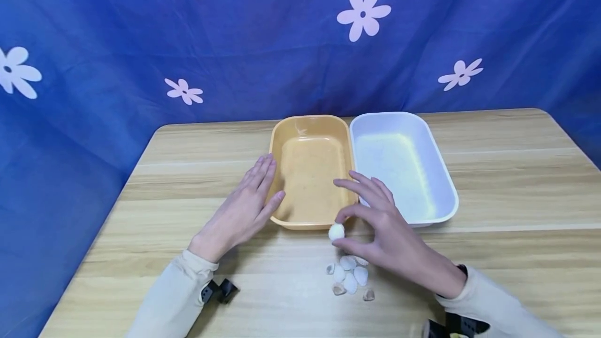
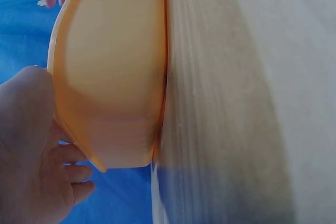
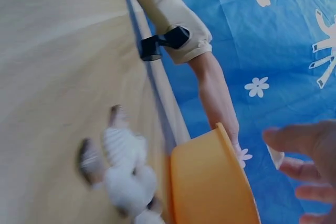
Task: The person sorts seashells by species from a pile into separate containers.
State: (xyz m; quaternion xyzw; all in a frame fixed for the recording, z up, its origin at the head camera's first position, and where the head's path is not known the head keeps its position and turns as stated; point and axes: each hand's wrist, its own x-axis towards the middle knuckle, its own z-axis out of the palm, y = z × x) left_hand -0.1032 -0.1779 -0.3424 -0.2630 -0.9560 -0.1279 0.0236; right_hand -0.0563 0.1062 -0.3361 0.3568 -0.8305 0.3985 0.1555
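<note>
Now the right hand (image 1: 385,228) pinches a white shell (image 1: 336,232) w/ thumb & finger just above the shell pile (image 1: 349,275), mid-bottom of the frame, while the left hand (image 1: 244,207) lies flat vs. the orange tub (image 1: 307,171), prob. to steady it.

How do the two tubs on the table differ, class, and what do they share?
The orange tub stands left of the white tub. The left hand rests against the orange tub's side; no hand touches the white tub. The white tub looks slightly larger. Both are empty, rounded rectangles standing side by side.
</note>
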